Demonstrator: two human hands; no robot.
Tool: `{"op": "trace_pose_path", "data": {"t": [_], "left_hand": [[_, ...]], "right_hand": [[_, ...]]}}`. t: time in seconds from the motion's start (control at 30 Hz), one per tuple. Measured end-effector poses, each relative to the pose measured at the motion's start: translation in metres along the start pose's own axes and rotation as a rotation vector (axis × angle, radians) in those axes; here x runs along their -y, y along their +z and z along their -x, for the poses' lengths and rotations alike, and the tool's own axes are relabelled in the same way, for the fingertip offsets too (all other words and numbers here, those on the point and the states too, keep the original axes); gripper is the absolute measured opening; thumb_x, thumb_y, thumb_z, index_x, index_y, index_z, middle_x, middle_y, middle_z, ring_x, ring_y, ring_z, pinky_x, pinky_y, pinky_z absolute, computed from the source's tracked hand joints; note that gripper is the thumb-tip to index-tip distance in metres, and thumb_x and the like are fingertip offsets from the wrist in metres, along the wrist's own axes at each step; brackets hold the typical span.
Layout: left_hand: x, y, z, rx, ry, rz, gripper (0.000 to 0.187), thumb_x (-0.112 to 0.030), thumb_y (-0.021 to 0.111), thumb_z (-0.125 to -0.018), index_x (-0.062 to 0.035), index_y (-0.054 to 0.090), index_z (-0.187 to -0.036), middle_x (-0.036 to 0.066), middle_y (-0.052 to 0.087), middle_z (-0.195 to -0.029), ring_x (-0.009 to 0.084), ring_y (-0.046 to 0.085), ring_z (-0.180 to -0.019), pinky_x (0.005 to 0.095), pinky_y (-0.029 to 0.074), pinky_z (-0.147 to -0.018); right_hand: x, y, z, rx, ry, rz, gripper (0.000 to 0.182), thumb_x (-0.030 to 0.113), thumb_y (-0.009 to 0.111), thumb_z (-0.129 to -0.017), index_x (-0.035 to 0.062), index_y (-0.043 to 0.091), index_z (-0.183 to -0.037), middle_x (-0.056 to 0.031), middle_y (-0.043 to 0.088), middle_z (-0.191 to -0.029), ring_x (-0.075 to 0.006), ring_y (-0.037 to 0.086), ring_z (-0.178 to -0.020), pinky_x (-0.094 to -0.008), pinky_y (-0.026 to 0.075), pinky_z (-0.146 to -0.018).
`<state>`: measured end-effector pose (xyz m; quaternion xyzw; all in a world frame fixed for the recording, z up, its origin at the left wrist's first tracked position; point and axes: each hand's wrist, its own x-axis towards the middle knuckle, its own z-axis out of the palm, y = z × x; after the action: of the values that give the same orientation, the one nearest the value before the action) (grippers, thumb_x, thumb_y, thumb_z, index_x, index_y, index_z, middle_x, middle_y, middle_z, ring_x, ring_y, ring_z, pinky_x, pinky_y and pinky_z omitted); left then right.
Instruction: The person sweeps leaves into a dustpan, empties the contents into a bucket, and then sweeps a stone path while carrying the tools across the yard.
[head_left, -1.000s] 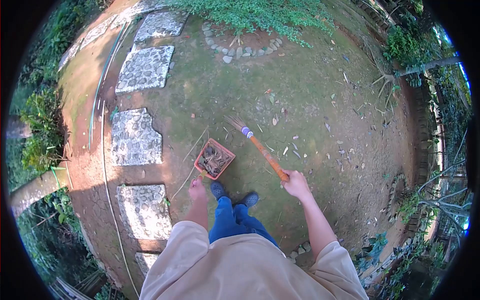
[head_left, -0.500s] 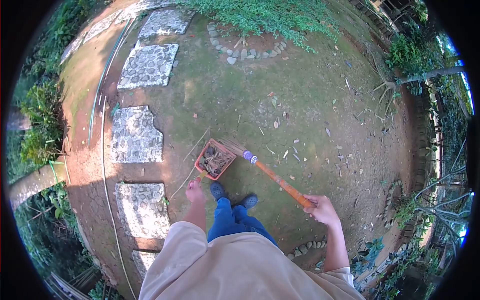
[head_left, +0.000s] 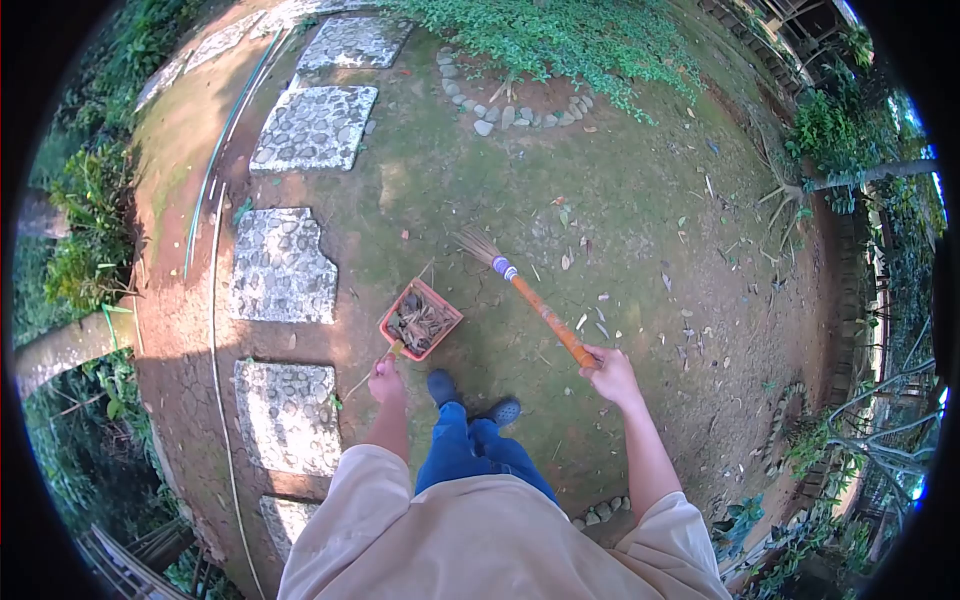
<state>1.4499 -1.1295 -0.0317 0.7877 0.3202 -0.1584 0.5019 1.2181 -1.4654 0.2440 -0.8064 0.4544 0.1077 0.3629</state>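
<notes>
My left hand (head_left: pixel 385 380) is closed round the short yellowish handle of a red dustpan (head_left: pixel 441 343), which holds a heap of dry leaves and twigs (head_left: pixel 420 320). My right hand (head_left: pixel 609 374) grips the orange handle of a stick broom (head_left: pixel 543 311) with a purple and white binding. The broom's bristles (head_left: pixel 478 243) spread out above and to the right of the dustpan, apart from it. Fallen leaves (head_left: pixel 592 322) lie scattered on the ground right of the broom.
Pebbled stone slabs (head_left: pixel 284 265) run down the left side, with a long pale pole (head_left: pixel 217 370) beside them. A stone ring (head_left: pixel 520 118) surrounds a leafy bush (head_left: pixel 560 40) at the top. Tree roots (head_left: pixel 785 195) show at the right.
The broom's bristles have moved up and away from the dustpan's rim. My right hand has shifted up and to the left with the handle. The view has shifted slightly.
</notes>
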Motion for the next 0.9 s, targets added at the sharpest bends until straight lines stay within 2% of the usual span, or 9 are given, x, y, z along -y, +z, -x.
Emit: {"op": "trace_pose_path", "data": {"t": [0.07,0.17,0.27,0.37,0.47,0.57,0.67,0.77,0.9], "left_hand": [[0.000,-0.001,-0.003,0.017,0.011,0.035,0.052,-0.038,0.078,-0.081,-0.0072,0.071,-0.123,0.006,0.073,-0.087,0.0149,0.066,-0.068,0.0323,0.052,-0.067],[0.010,0.001,-0.016,0.016,-0.006,0.047,0.055,-0.038,0.078,-0.081,-0.0067,0.070,-0.125,0.007,0.073,-0.088,0.0145,0.066,-0.068,0.0315,0.052,-0.067],[0.008,-0.002,-0.016,0.029,-0.015,0.070,0.057,-0.037,0.079,-0.080,-0.0066,0.069,-0.126,0.006,0.073,-0.087,0.0142,0.066,-0.069,0.0311,0.052,-0.067],[0.004,-0.003,-0.013,0.020,-0.021,0.049,0.056,-0.035,0.079,-0.080,-0.0059,0.068,-0.127,0.006,0.072,-0.089,0.0139,0.066,-0.069,0.0308,0.052,-0.066],[0.008,-0.001,-0.014,0.071,-0.017,0.077,0.056,-0.035,0.079,-0.080,-0.0062,0.068,-0.126,0.007,0.072,-0.091,0.0142,0.066,-0.070,0.0316,0.053,-0.066],[0.013,0.002,-0.015,0.100,-0.005,0.049,0.055,-0.035,0.079,-0.080,-0.0066,0.068,-0.126,0.007,0.072,-0.093,0.0135,0.066,-0.071,0.0314,0.053,-0.065],[0.020,0.004,-0.012,0.113,0.035,0.009,0.056,-0.036,0.080,-0.079,-0.0096,0.068,-0.127,0.008,0.073,-0.097,0.0184,0.069,-0.078,0.0345,0.056,-0.072],[0.059,0.014,-0.051,0.138,0.124,-0.190,0.059,-0.035,0.082,-0.079,-0.0132,0.066,-0.130,0.009,0.074,-0.107,0.0249,0.071,-0.094,0.0381,0.055,-0.085],[0.048,0.011,-0.053,0.189,0.090,-0.267,0.063,-0.032,0.084,-0.077,-0.0166,0.063,-0.134,0.010,0.071,-0.118,0.0280,0.068,-0.109,0.0399,0.051,-0.095]], "right_hand": [[0.019,0.010,-0.007,0.013,-0.017,0.109,0.053,0.016,0.072,-0.074,0.0084,0.068,-0.126,-0.0242,0.072,-0.099,-0.0364,0.071,-0.095,-0.0415,0.054,-0.089],[0.007,0.025,-0.014,0.080,-0.072,0.235,0.053,0.017,0.072,-0.074,0.0103,0.068,-0.127,-0.0255,0.070,-0.100,-0.0369,0.071,-0.094,-0.0414,0.055,-0.088],[-0.002,0.019,0.010,0.180,-0.104,0.207,0.054,0.017,0.072,-0.074,0.0087,0.067,-0.127,-0.0242,0.071,-0.099,-0.0375,0.071,-0.092,-0.0410,0.055,-0.085],[-0.005,-0.010,0.047,0.239,0.014,0.043,0.053,0.015,0.073,-0.075,0.0072,0.068,-0.127,-0.0183,0.075,-0.095,-0.0293,0.073,-0.077,-0.0374,0.056,-0.071],[0.011,-0.052,0.087,0.301,0.229,-0.145,0.053,0.010,0.074,-0.076,0.0048,0.068,-0.128,-0.0108,0.075,-0.088,-0.0158,0.067,-0.065,-0.0308,0.053,-0.058],[0.011,-0.071,0.121,0.256,0.240,-0.230,0.053,0.005,0.075,-0.076,0.0027,0.067,-0.128,-0.0073,0.072,-0.082,-0.0080,0.059,-0.058,-0.0265,0.048,-0.051],[0.000,-0.069,0.139,0.182,0.229,-0.279,0.053,0.004,0.075,-0.076,0.0005,0.066,-0.128,-0.0081,0.072,-0.081,-0.0091,0.060,-0.058,-0.0271,0.049,-0.052],[-0.002,-0.051,0.134,0.111,0.270,-0.335,0.053,0.004,0.074,-0.076,-0.0004,0.066,-0.128,-0.0081,0.073,-0.082,-0.0084,0.059,-0.058,-0.0271,0.050,-0.054],[-0.011,-0.016,0.092,0.061,0.165,-0.290,0.053,0.007,0.075,-0.075,0.0005,0.066,-0.127,-0.0147,0.075,-0.091,-0.0174,0.069,-0.071,-0.0318,0.055,-0.068]]}}
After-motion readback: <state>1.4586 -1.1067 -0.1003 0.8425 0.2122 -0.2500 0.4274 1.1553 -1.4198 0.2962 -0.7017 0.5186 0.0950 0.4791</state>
